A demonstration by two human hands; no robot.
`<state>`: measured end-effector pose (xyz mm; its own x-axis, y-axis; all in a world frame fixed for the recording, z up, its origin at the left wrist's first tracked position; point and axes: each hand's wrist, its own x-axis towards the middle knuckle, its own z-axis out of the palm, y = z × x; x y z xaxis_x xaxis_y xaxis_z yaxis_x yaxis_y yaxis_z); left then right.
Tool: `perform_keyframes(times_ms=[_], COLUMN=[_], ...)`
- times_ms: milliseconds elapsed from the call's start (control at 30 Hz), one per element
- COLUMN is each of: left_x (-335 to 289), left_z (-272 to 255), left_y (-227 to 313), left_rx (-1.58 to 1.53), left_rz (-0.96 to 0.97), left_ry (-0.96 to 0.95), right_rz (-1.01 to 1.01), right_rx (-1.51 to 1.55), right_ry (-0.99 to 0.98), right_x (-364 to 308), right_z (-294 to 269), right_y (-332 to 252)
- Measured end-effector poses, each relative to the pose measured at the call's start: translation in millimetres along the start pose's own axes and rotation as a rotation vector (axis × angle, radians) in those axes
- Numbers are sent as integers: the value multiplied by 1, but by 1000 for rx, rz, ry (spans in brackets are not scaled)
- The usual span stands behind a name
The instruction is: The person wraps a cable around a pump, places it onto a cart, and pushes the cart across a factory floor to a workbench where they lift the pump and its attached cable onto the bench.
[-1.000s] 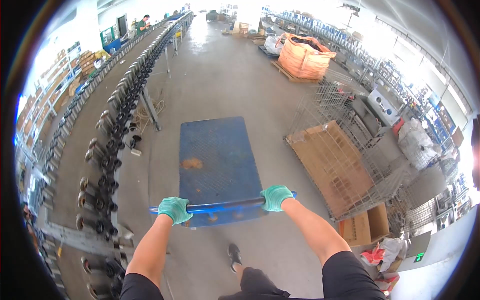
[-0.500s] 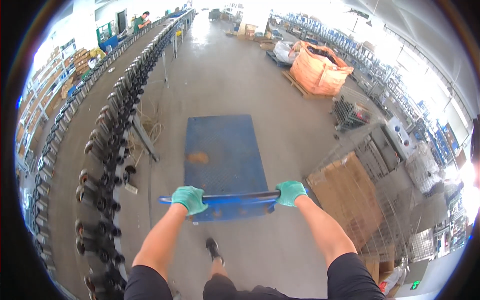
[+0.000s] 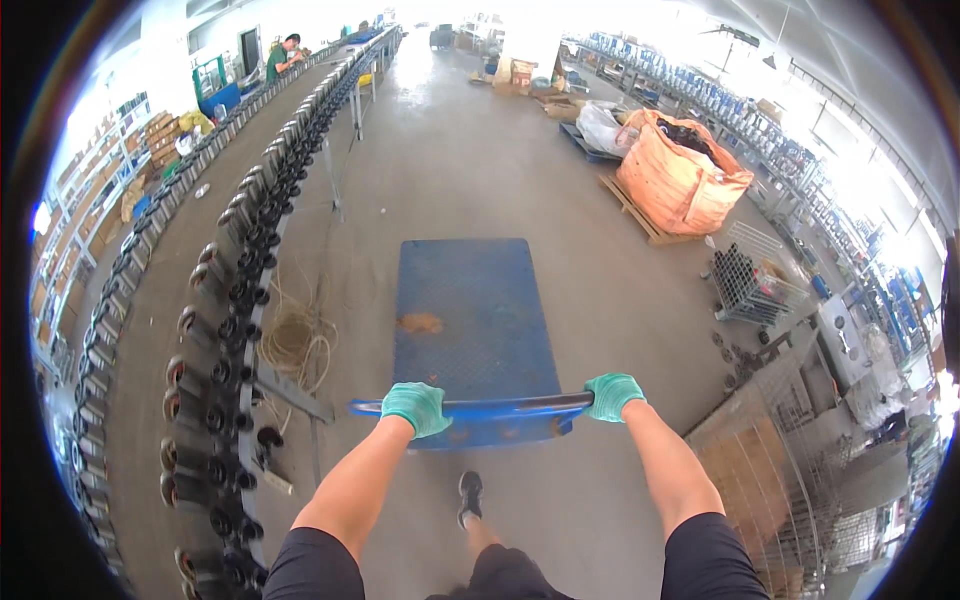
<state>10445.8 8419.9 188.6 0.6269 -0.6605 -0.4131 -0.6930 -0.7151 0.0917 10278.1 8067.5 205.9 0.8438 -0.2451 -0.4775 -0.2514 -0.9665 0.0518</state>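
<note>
In front of me a blue platform cart rolls on the grey floor; its flat deck bears a tan patch and nothing else. My left hand, in a green glove, is wrapped round the left part of the cart's push handle. At the handle's right end my right hand, gloved the same way, grips the bar. Both arms are stretched forward, and one of my feet in a dark shoe shows below the handle.
Along the left runs a long conveyor line with rows of cylindrical parts; coiled cable lies beneath it. Ahead right, an orange bulk bag sits on a pallet. Wire cages stand at the right. A person works far left.
I have moved forward with the cart. The orange bag and wire cages have come nearer and shifted right in view. Both hands keep their hold on the handle.
</note>
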Motion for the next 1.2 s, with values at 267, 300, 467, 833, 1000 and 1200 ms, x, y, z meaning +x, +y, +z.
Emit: perform_keyframes(times_ms=[267, 300, 467, 833, 1000, 1200], left_x=[248, 278, 419, 727, 873, 1038], left_z=[-134, -149, -218, -378, -433, -507], left_y=[-97, -110, -177, -309, -383, -458], left_rx=[2, -5, -67, -281, -309, -271], left_rz=[-36, -20, 41, 209, 242, 123], left_ry=[-130, -121, -65, -105, -71, -123], right_rz=[94, 109, 160, 387, 360, 338], right_rx=[8, 2, -22, -192, -193, -113], right_ry=[75, 79, 72, -1, 11, 41], right_x=[267, 298, 450, 786, 938, 1110], right_z=[-121, -137, -226, -372, -452, -544], right_y=[44, 50, 66, 143, 160, 216])
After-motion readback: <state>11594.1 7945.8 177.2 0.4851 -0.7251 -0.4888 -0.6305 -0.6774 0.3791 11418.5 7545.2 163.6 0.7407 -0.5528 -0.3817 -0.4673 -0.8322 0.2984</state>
